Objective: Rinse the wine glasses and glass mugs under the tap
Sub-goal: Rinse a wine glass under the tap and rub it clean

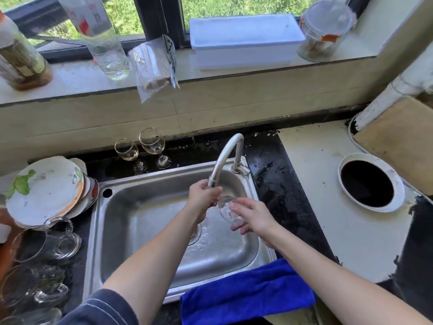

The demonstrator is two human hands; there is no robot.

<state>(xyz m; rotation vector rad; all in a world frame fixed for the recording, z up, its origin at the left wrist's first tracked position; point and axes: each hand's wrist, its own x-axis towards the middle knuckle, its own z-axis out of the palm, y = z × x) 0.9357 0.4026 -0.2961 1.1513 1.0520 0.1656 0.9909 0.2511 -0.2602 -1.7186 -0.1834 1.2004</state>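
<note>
The wine glass lies tilted over the sink, just under the mouth of the tap. Its bowl points toward my right and its stem end is hidden in my left hand, whose fingers curl round that end right beside the spout. My right hand cups the bowl with the fingers spread over the glass. The stream itself is hard to make out against the clear glass, but water ripples on the sink floor below.

To do this well, I judge I should turn the bowl slowly so water runs inside and over the rim. I should grip lightly, since wet thin glass slips and the steel spout is close enough to chip it.

Two wine glasses stand upright on the dark table behind the sink, near the wall. Glass mugs lie crowded to the left of the sink, below a leaning stack of plates. That pile could get knocked when I reach for the next mug.

A blue cloth drapes over the sink's near edge under my right forearm. A round hole opens in the pale table to the right, well apart.
</note>
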